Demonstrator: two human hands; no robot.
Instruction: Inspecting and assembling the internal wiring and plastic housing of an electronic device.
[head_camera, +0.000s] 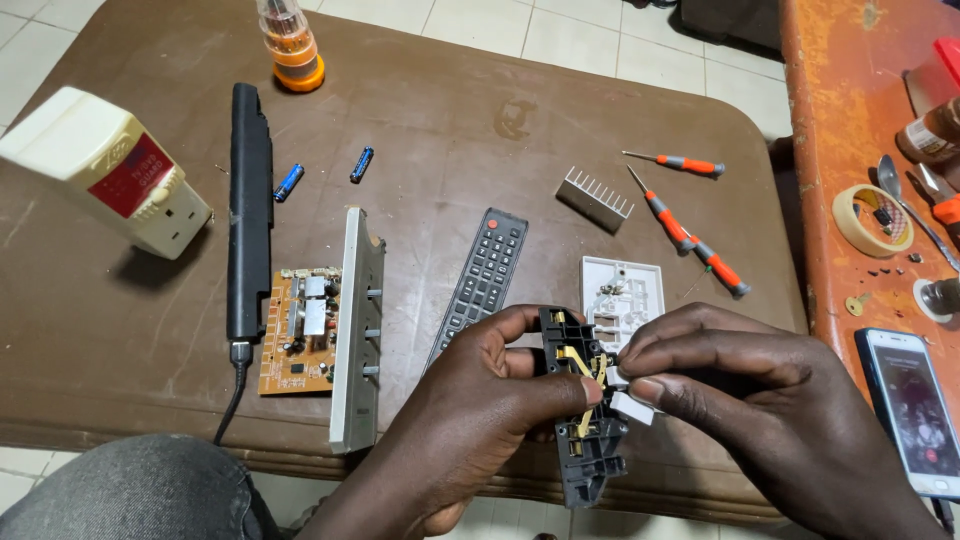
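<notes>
Plastic socket insert (583, 420), dark and stiff with thin brass strips, sits upright over the table (420, 150) edge, pinched at its sides by the left hand (480, 400), while the right hand (740, 400) grips a small white piece (628, 405); it looks light, and its strips likely bend easily.

socket insert (585, 420) held over worktop (450, 170) near edge | remote (482, 280) just left of it | circuit board (300, 330) further left, touching panel (358, 330) | faceplate (622, 290) behind insert | heat sink (594, 199), screwdrivers (680, 225) behind faceplate | phone (912, 410) far right
</notes>
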